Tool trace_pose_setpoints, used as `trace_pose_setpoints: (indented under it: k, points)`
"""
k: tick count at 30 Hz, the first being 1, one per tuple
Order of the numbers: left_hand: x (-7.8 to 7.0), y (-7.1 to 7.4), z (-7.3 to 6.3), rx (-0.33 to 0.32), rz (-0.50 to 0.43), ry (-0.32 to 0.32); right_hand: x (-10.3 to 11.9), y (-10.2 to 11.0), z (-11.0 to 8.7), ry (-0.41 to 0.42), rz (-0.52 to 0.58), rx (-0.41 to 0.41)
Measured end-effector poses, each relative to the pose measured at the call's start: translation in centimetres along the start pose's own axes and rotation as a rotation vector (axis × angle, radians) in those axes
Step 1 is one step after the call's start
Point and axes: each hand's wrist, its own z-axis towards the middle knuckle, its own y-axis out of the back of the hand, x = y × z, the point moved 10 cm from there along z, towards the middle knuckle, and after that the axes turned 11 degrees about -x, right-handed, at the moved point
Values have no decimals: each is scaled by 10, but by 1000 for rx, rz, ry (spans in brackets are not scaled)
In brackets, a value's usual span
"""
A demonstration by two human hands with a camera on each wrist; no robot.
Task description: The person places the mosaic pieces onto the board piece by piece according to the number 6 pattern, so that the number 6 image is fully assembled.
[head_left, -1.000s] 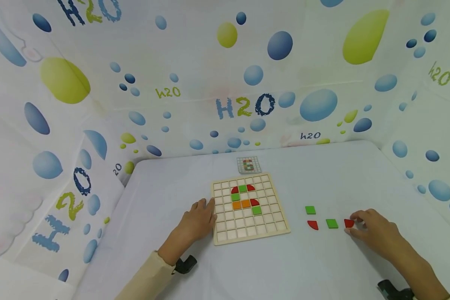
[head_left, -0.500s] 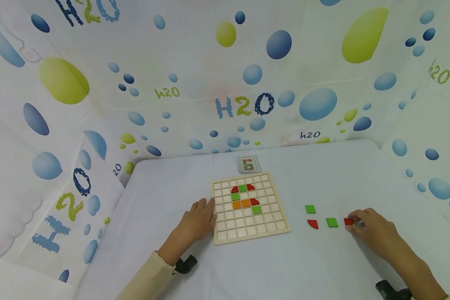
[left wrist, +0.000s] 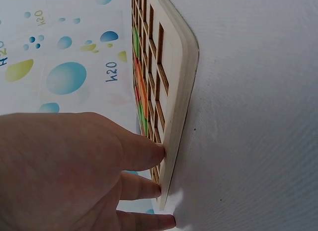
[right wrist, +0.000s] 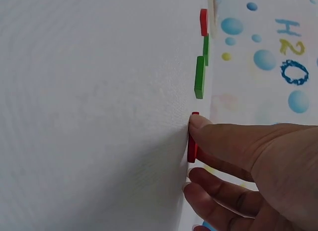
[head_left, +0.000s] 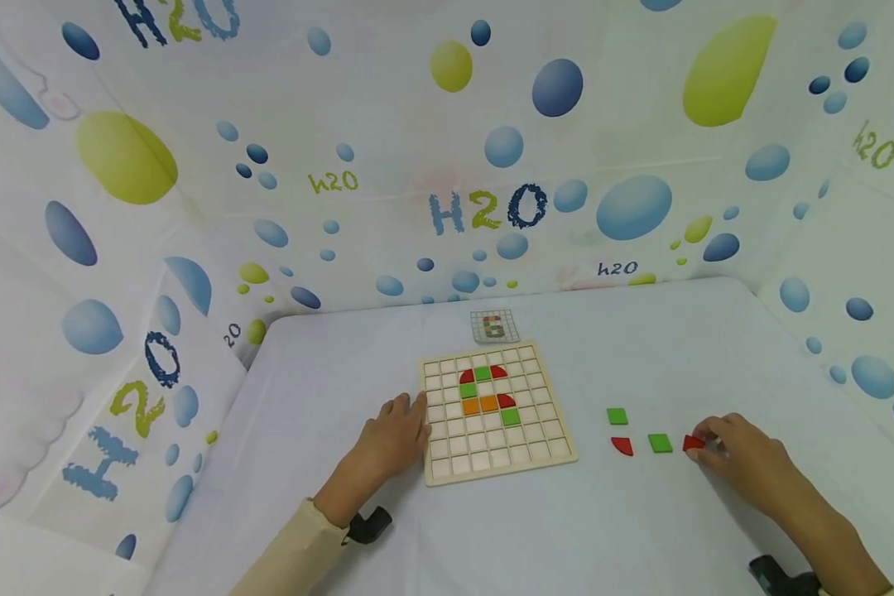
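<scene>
The wooden board (head_left: 479, 462) lies flat near the middle of the white table (head_left: 305, 372) and is divided into a grid of shallow square cells. Its farthest filled row contains a red tile (head_left: 466, 377), a green tile (head_left: 482, 374) and another red tile. The next row contains one green tile, nearer the person than the first red tile. The third row contains two orange tiles (head_left: 470, 407) side by side, then a red tile; the cell nearer the person from that red tile contains a green tile. The left hand (head_left: 395, 439) is relaxed, its fingers extended against the left edge of the board. The right hand (head_left: 748, 463), well apart from the board on the right, pinches the held tile (head_left: 693, 443), which is red, between thumb and index finger. Between board and right hand lie two loose green tiles (head_left: 660, 444) and a loose red tile (head_left: 622, 447). The head view alone shows the full cell layout and the small patterned card (head_left: 494, 327) just beyond the board's far edge. The left wrist view adds the cells' brown walls and two fingertips on the rim. The right wrist view adds tile thickness, with the thumb flat against the held tile; whether that tile touches the table cannot be determined.
</scene>
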Motion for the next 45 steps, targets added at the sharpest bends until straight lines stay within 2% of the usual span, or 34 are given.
trace_pose_setpoints:
  k: [7,17,32,45]
  points:
    - [1,-1,0,-21,4,-14,3,-2,-2,4,9,-7]
    - [1,-1,1,-8,2,-4,4,-2,-2,10,-5,12]
    - [0,1,0,-10,-4,-4,8,-2,3,-23,46,78]
    - [-2,2,0,0,-3,3,47,12,21,129,51,25]
